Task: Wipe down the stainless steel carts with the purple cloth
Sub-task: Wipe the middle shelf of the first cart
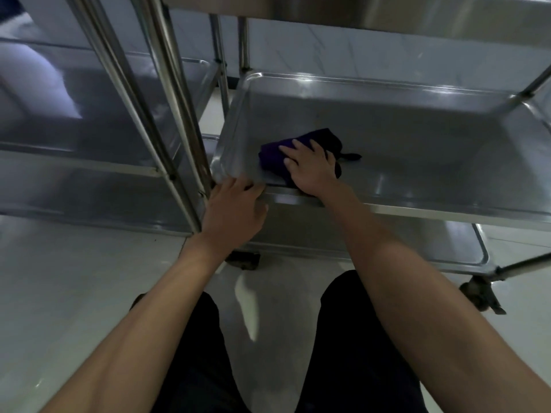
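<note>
The crumpled purple cloth (pixel 277 158) lies on the middle steel shelf (pixel 417 138) of the right-hand cart, near its front-left corner, pressed flat under the right hand (pixel 310 166) with fingers spread. The left hand (pixel 231 208) holds the shelf's front rim; its fingertips are hidden. Even pressure and overlapping strokes into corners would serve best. The top shelf is cut off, glare blurs residue

The cloth (pixel 275 158) is dark purple and bunched into a soft wad, lying on the middle shelf of the right cart (pixel 417 138), close to the shelf's front left corner. One thin tail of it trails off to the right. That shelf is a shallow steel tray with a raised rim and rounded corners, dull and streaked with reflections. The left cart (pixel 89 129) stands just beside it, their upright posts nearly touching, its shelves equally shiny.
</note>
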